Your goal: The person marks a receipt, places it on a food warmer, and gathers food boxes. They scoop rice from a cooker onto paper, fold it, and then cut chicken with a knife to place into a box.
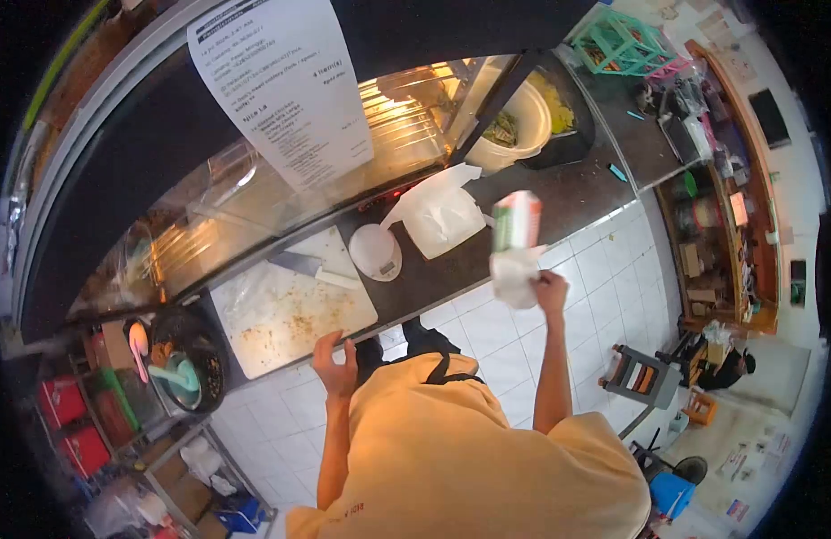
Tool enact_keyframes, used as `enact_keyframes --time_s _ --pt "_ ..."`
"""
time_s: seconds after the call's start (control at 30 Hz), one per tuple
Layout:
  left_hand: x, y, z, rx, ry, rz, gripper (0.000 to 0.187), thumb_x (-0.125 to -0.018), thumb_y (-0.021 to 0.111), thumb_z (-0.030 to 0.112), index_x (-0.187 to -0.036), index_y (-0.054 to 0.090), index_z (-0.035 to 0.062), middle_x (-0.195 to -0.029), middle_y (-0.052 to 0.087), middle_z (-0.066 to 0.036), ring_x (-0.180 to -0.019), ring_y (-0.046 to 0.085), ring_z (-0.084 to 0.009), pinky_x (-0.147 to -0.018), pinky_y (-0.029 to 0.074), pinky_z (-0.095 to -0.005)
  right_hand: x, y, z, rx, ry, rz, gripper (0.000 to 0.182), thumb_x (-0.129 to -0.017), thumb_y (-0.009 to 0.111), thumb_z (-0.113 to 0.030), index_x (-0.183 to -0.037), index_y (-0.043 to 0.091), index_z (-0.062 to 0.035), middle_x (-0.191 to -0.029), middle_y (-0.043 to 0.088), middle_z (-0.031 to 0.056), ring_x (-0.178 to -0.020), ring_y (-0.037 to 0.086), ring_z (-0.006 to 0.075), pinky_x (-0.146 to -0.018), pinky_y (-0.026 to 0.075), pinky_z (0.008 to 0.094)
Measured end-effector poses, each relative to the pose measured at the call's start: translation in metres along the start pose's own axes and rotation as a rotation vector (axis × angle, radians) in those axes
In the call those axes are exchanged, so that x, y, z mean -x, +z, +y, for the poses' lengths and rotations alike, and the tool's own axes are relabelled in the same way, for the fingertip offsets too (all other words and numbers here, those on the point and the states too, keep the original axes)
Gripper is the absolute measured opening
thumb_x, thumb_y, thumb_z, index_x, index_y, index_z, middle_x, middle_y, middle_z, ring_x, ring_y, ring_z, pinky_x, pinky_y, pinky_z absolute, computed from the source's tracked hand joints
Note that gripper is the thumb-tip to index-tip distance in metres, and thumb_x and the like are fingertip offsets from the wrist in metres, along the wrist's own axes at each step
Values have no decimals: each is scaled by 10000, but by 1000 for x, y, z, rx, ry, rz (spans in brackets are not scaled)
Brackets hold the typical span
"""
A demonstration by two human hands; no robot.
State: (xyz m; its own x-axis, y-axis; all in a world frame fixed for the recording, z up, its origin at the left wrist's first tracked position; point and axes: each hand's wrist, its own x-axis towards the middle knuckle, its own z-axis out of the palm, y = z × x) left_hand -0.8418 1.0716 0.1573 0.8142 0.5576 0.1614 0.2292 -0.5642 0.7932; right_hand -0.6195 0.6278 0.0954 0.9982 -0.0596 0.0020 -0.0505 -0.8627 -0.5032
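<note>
Over the front edge of the dark tabletop (572, 184), the right hand (548, 292) has its fingers clenched on a blurred white packet (517, 238) with red and green print. Released and loosely bent, the left hand's fingers sit by the cutting board (294, 328), contact unclear; a knife (298, 263) lies across it. A round scale (374, 251) and a white plastic bag (440, 216) stand between board and tub (532, 117). One long printed slip (285, 99) blocks part of the display case (227, 202).
</note>
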Motion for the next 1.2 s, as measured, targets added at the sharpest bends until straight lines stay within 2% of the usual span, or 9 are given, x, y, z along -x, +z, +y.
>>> enact_keyframes --time_s 0.33,0.5,0.57,0.6,0.67,0.7,0.87,1.03,1.2 --pt "18 -8 -13 -101 -223 118 164 -811 703 33 -973 683 25 -925 696 -109 -827 667 -228 -726 507 -335 -184 56 143 318 20 -22 473 -648 811 -366 -989 734 -48 -962 725 152 -865 694 311 -783 540 404" --pt "62 -25 -42 -87 -437 284 171 -809 703 70 -980 688 62 -911 696 -74 -822 671 -191 -703 493 -342 -141 30 -8 168 -9 364 478 -729 805 -377 -1057 687 -49 -942 711 140 -847 679 327 -775 533 426" --pt "67 -27 -68 -119 -505 291 157 -804 708 103 -956 695 66 -924 699 -87 -840 676 -211 -713 501 -349 -100 77 -78 -52 -334 217 218 -859 694 -180 -1028 671 -45 -843 685 136 -727 660 235 -649 514 358" --pt "60 -28 -82 -142 -519 289 154 -802 706 116 -947 698 66 -935 699 -97 -858 673 -230 -728 504 -359 -57 72 -153 -444 -208 -162 162 -859 669 -119 -997 666 -33 -802 673 120 -673 638 187 -593 489 330" --pt "33 -34 -121 -303 -378 368 156 -796 693 121 -942 700 67 -929 693 -106 -869 659 -259 -751 501 -383 0 114 -211 -394 -366 -513 226 -771 687 -97 -987 682 -31 -805 683 156 -700 657 274 -647 505 365" --pt "14 -39 -136 -381 -305 405 158 -793 686 123 -939 702 67 -927 690 -110 -875 652 -274 -763 499 -396 27 123 -240 -410 -721 -483 249 -758 696 -86 -999 679 -25 -810 681 179 -697 666 290 -632 511 366" --pt "-95 -69 -178 -445 -181 336 156 -778 672 159 -904 709 74 -871 670 -105 -860 623 -314 -773 485 -421 132 134 -302 -499 -674 -1040 232 -798 739 -110 -1009 693 -24 -767 681 132 -654 655 216 -622 525 327" --pt "-168 -16 -185 -750 -252 56 766 -675 800 504 -1225 555 29 -1244 556 -217 -1182 505 -380 -944 423 -512 158 154 -290 -340 -493 -725 207 -771 690 -85 -972 687 -37 -829 683 175 -768 679 321 -708 535 398" --pt "-158 18 -305 -358 139 162 318 -884 634 221 -1115 606 4 -1020 631 -154 -920 599 -350 -783 486 -484 180 161 -294 -508 -340 -405 230 -831 658 -209 -970 671 -25 -850 662 180 -772 659 307 -709 520 407"
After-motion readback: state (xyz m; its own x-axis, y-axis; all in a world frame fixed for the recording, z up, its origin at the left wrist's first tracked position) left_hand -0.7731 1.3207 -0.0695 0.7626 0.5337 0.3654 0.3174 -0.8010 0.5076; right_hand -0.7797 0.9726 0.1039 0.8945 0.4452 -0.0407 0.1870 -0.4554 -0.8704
